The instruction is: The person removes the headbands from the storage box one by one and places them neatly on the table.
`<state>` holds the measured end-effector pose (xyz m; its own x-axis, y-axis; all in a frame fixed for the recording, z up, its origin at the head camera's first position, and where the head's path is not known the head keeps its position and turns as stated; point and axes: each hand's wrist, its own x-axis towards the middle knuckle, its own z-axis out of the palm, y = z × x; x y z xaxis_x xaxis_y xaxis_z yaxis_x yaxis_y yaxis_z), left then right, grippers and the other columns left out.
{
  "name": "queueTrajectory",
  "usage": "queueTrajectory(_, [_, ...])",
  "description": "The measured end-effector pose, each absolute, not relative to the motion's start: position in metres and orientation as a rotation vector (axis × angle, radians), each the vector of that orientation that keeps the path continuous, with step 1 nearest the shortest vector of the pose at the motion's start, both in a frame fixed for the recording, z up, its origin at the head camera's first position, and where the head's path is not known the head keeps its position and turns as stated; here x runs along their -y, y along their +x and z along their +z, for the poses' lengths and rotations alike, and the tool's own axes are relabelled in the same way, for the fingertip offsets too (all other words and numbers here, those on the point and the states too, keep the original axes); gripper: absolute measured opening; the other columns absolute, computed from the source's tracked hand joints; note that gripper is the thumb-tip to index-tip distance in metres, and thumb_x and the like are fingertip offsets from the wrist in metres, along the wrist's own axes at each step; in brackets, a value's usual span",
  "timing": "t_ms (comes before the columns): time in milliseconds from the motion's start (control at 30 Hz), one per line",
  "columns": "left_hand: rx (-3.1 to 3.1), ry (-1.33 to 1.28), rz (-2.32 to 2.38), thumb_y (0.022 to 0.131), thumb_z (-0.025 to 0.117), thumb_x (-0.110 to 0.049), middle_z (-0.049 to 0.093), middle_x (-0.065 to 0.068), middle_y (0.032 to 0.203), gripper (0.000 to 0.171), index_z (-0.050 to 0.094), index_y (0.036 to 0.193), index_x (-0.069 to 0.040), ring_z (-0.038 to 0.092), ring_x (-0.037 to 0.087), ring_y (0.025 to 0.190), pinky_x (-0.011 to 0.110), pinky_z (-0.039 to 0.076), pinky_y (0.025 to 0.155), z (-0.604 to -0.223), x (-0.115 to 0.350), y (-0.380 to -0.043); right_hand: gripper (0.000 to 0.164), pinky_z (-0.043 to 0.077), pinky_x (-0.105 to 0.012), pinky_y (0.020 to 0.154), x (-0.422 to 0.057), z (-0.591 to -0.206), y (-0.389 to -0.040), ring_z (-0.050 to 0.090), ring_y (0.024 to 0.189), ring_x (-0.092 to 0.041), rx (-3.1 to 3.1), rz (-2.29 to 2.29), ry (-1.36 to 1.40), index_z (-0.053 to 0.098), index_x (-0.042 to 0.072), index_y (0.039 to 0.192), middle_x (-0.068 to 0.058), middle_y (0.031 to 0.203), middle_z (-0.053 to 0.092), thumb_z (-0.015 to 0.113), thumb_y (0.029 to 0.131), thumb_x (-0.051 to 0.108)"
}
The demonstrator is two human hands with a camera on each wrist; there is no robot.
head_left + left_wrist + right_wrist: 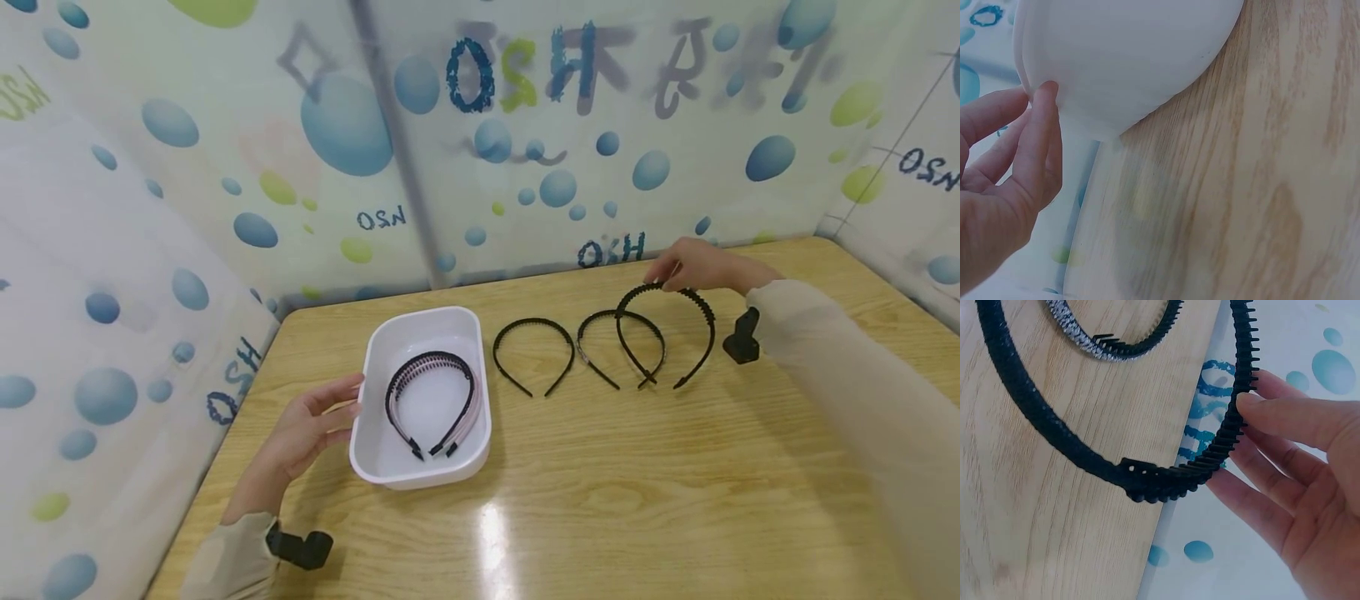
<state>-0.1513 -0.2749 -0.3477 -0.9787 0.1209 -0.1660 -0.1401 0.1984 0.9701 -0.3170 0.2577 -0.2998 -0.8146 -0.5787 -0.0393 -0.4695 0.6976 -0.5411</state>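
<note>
My right hand [693, 262] pinches a black toothed headband [1054, 434] by the top of its arch, thumb on one side and fingers on the other. The headband stands tilted, its two ends pointing down toward the table. In the head view it overlaps a second headband [597, 372], dark with a speckled silvery band. Farther left lies a thin black headband [496, 354]. My left hand [311, 425] touches the left rim of a white plastic bin [480, 417] with its fingertips, the fingers fairly straight. Inside the bin are black and pink headbands [390, 400], nested together.
The wooden table [637, 508] meets a curtain [510, 217] printed with bubbles at its back edge. Curtain also hangs along the left and right sides. A black wrist mount [300, 548] sits on the left sleeve, another mount [742, 337] on the right.
</note>
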Motion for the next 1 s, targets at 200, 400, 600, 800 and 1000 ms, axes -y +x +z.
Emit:
queueTrajectory(200, [-2.262,-0.001,1.871,0.09,0.059,-0.009,0.048,0.012,0.124,0.055,0.035,0.137,0.004,0.058,0.01,0.098,0.033,0.052,0.078,-0.349,0.275,-0.151,0.024,0.052,-0.044,0.071,-0.268,-0.302,-0.315,0.058,0.091,-0.036,-2.719,-0.76,-0.829,0.065,-0.007,0.105,-0.022,0.101,0.062,0.058,0.083,-0.009])
queueTrajectory(400, [-2.256,-0.024,1.865,0.089,0.061,-0.011,0.047,0.01,0.124,0.056,0.036,0.138,0.002,0.057,0.009,0.099,0.034,0.052,0.078,-0.35,0.276,-0.151,0.024,0.052,-0.043,0.07,-0.279,-0.305,-0.314,0.057,0.091,-0.037,-2.73,-0.756,-0.788,0.064,-0.007,0.106,-0.022,0.099,0.062,0.058,0.083,-0.008])
queueTrajectory(600, [-2.258,-0.009,1.873,0.09,0.059,-0.01,0.047,0.013,0.124,0.055,0.036,0.137,0.004,0.057,0.01,0.098,0.033,0.052,0.078,-0.35,0.276,-0.151,0.025,0.052,-0.043,0.067,-0.295,-0.311,-0.317,0.057,0.092,-0.038,-2.733,-0.762,-0.736,0.063,-0.009,0.108,-0.024,0.102,0.061,0.059,0.083,-0.007])
queueTrajectory(800, [-2.258,-0.008,1.884,0.089,0.059,-0.009,0.049,0.009,0.122,0.055,0.035,0.137,0.005,0.057,0.01,0.097,0.033,0.053,0.077,-0.349,0.275,-0.15,0.024,0.052,-0.043,0.064,-0.308,-0.317,-0.319,0.057,0.091,-0.038,-2.739,-0.759,-0.691,0.063,-0.007,0.107,-0.023,0.1,0.061,0.059,0.084,-0.006])
queueTrajectory(1000, [-2.271,-0.01,1.863,0.09,0.059,-0.011,0.049,0.009,0.123,0.056,0.035,0.138,0.003,0.057,0.009,0.098,0.033,0.052,0.078,-0.35,0.275,-0.152,0.024,0.052,-0.042,0.066,-0.318,-0.319,-0.322,0.057,0.092,-0.038,-2.727,-0.775,-0.691,0.063,-0.009,0.106,-0.025,0.103,0.06,0.058,0.083,-0.008])
